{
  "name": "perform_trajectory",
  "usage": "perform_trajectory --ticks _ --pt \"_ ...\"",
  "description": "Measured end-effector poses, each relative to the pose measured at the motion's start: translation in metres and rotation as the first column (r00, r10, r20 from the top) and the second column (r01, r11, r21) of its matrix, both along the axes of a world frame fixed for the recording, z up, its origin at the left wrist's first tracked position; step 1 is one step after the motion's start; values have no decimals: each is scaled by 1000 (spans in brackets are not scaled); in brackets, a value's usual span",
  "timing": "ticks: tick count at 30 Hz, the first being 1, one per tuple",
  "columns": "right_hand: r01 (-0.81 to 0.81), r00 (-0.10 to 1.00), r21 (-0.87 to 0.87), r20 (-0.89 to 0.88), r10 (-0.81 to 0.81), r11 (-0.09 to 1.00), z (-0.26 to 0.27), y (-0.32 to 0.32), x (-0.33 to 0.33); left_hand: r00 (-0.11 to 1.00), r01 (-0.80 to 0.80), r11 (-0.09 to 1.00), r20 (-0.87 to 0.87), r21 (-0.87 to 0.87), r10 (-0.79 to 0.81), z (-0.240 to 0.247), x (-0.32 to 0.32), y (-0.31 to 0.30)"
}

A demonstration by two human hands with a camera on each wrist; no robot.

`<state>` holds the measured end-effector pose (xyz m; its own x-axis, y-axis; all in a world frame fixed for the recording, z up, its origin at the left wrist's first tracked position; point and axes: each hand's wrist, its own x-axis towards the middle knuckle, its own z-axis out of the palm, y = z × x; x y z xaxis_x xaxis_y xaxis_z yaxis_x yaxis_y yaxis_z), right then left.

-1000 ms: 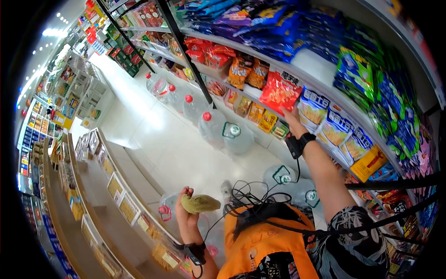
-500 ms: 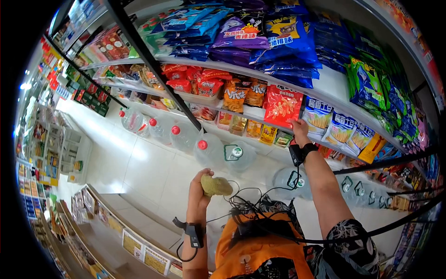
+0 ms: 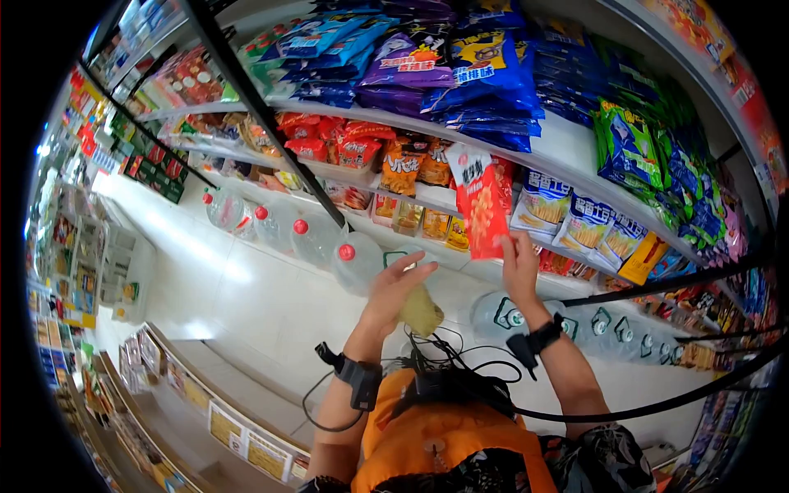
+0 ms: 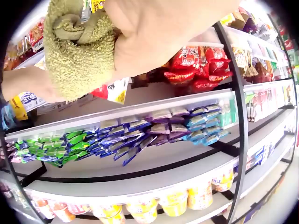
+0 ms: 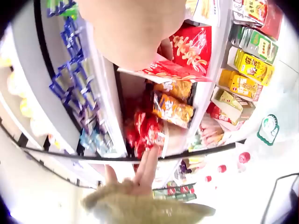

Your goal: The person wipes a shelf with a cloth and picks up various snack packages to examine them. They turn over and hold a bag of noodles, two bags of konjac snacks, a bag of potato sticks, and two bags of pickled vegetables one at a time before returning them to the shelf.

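Note:
My right hand (image 3: pixel 521 271) pinches the lower edge of a red snack bag (image 3: pixel 482 209), held in front of the shelf; a similar red bag (image 3: pixel 502 177) is behind it. In the right wrist view the held bag (image 5: pixel 175 71) appears edge-on near the other red bag (image 5: pixel 192 46). My left hand (image 3: pixel 386 300) holds a yellow-green cloth (image 3: pixel 422 312) against the palm, some fingers stretched toward the held bag without touching it. The cloth (image 4: pixel 79 51) partly hides the right hand and bag in the left wrist view.
Shelves (image 3: pixel 394 117) of snack bags rise ahead, with a black upright post (image 3: pixel 246 86) at left. Large clear bottles (image 3: pixel 357 263) line the floor below. A low wooden display (image 3: pixel 164 394) stands at lower left. Loose cables (image 3: pixel 460 353) cross near my waist.
My right hand has drawn the red bag off the shelf and toward me. My left hand has moved up and right toward it, its fingers straightening while the cloth stays in hand.

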<state>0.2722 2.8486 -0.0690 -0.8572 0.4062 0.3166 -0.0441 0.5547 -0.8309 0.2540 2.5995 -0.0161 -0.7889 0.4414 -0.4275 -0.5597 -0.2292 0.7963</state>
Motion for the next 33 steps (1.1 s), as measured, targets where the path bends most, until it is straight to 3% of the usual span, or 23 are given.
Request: perform_trajectory --ticks 3,6,9,12,14,18,21,24,27,30,33 --pt "-180 984 145 16 179 973 44 -27 44 999 18 1000 -27 -11 -18 6 13 23" --pt "-450 850 435 -57 523 780 63 -32 67 999 18 1000 -28 16 -18 28 27 33" --pt "-477 757 580 -111 643 661 88 -41 78 996 -23 988 -80 150 35 28 34 32" --pt "-618 685 521 -11 728 589 113 -40 88 986 -59 980 -140 189 86 27 43 29" --pt "-680 669 467 80 739 565 126 -34 95 981 -50 980 -174 190 84 34 48 23" --pt "-348 896 531 -54 440 773 146 -13 100 975 -16 978 -214 206 61 56 56 12" --pt "-366 924 239 -19 381 899 137 -1 96 969 11 972 -241 233 47 63 62 7" --pt "-464 879 -220 1 476 858 133 -6 99 966 35 968 -255 250 31 68 67 3" --pt "-472 813 -425 129 568 773 137 -1 103 958 57 967 -286 247 16 71 70 -1" --pt "-479 781 -490 142 608 729 133 5 103 938 52 975 -344 218 27 73 72 -5" --pt "-371 811 -639 130 571 674 141 5 103 940 38 975 -339 219 40 81 70 -6"
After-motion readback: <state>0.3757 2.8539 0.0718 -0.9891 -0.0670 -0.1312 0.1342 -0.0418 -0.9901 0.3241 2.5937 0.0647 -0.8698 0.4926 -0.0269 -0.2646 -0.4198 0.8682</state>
